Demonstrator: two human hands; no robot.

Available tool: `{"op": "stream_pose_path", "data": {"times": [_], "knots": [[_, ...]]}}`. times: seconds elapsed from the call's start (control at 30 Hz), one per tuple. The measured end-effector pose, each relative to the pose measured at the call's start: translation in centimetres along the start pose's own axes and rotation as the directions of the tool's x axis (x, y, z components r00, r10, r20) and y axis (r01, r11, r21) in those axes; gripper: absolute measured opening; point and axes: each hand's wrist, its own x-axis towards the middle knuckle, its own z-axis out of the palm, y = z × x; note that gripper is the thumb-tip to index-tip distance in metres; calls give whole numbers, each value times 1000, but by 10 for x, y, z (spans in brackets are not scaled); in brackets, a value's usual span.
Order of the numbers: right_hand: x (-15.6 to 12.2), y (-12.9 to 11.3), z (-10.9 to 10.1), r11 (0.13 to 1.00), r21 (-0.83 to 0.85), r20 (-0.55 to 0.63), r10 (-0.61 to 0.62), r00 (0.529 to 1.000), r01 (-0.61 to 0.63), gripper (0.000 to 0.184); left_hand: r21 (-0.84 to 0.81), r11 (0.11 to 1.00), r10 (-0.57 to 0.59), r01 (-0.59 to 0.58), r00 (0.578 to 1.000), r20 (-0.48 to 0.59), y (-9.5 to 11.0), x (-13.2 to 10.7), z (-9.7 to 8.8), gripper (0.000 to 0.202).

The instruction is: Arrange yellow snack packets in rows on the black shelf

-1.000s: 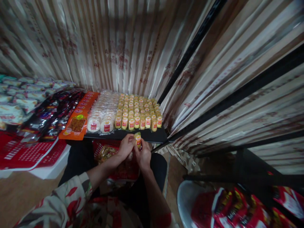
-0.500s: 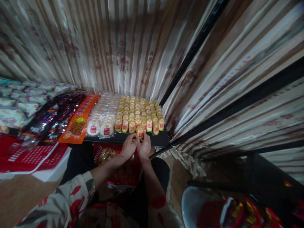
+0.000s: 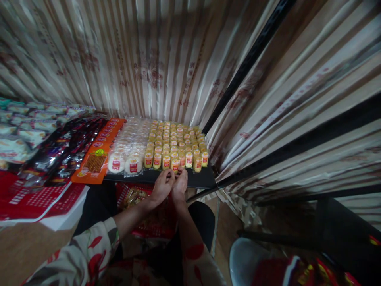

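Observation:
Small yellow snack packets (image 3: 156,160) with red-and-white labels stand in tight rows on a black shelf (image 3: 196,178). One yellow packet (image 3: 174,165) sits at the front of these rows, just beyond my fingertips. My left hand (image 3: 163,186) is closed, its fingertips at the packet's lower left edge. On the other side, my right hand (image 3: 179,184) has its fingers pinched by the lower right edge. The fingers partly cover the packet's bottom. Left of the yellow rows lie clear-wrapped round white crackers (image 3: 133,164) with red labels.
An orange bag of stick snacks (image 3: 94,162), dark shiny packets (image 3: 56,149) and white packets (image 3: 32,137) continue leftward. A red basket (image 3: 125,190) holding packets is below the shelf. Black poles (image 3: 285,149) and a pleated curtain (image 3: 154,59) bound the right and back. A pale stool (image 3: 245,258) stands lower right.
The yellow packet has moved slightly away from me, up against the front row. Both hands have drawn a little lower, with the fingertips now at its bottom edge.

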Motion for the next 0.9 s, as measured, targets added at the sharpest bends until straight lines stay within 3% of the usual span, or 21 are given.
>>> {"op": "stream_pose_path", "data": {"times": [0.2,0.43,0.9], "knots": [[0,-2,0,995,31,-2,-93,996,93,17,68,994,84,-86,996,29,-2,1,-2,20],[-4,-2,-3,980,-138,-33,-150,988,144,19,237,966,96,-106,994,54,-6,0,-2,24],[-2,-1,-2,991,-59,-21,-124,992,122,18,298,942,124,-157,984,126,-16,5,1,33]]}}
